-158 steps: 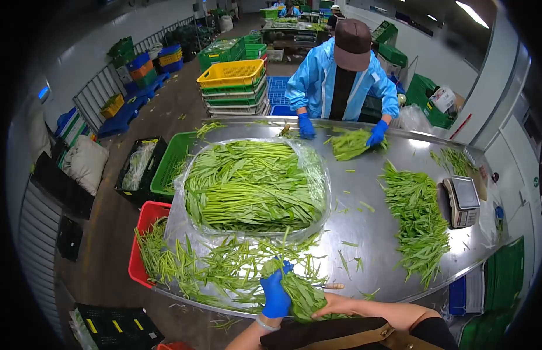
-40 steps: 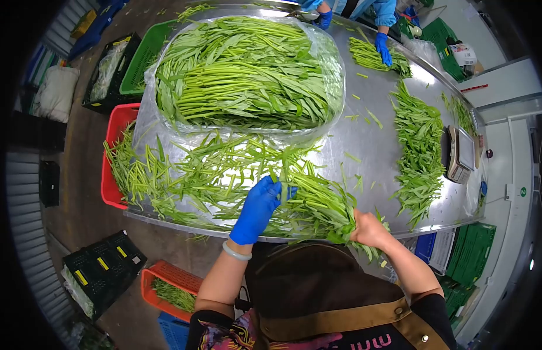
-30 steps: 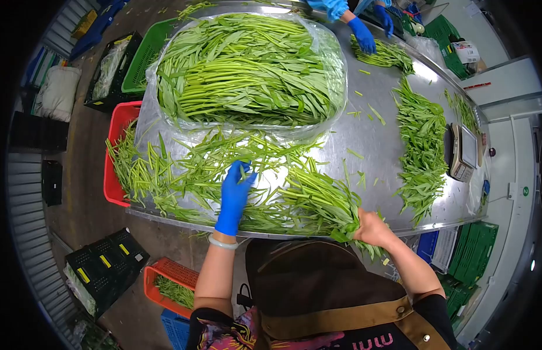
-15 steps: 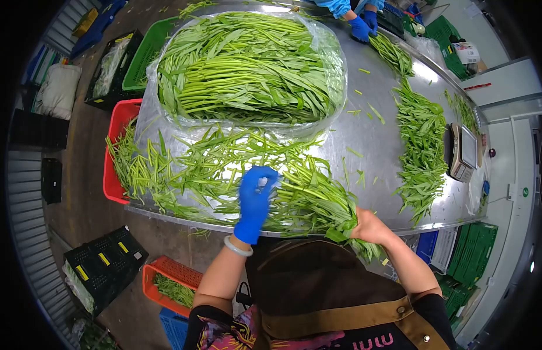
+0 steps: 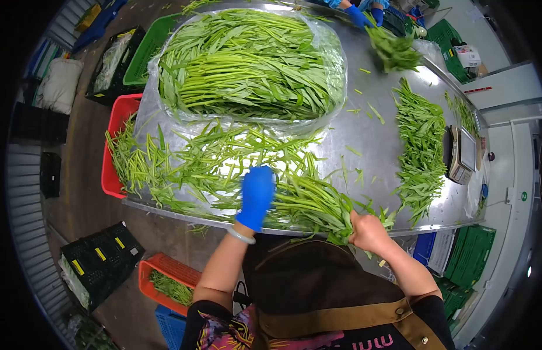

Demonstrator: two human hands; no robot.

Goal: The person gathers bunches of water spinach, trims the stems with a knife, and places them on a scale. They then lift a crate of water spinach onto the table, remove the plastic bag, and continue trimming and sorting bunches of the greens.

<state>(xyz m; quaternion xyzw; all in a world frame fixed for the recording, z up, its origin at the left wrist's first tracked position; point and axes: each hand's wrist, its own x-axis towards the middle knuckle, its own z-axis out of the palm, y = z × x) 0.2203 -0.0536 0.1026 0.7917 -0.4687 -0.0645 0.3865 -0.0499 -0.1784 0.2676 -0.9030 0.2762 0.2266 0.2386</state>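
Note:
My left hand, in a blue glove, rests on the stems of a bundle of green leafy stalks lying at the near edge of the steel table. My bare right hand grips the leafy end of that bundle at the table edge. Loose green stalks are scattered to the left of the bundle. Behind them lies a big pile of the same greens in a clear plastic bag.
A co-worker's blue-gloved hands lift a bunch of greens at the far side. A row of sorted greens runs beside a scale on the right. A red crate, a green crate and black crates stand to the left.
My left hand reached left into the loose stalks, then came back onto the bundle. My right hand kept its grip on the leafy end. The co-worker lifted a bunch off the table.

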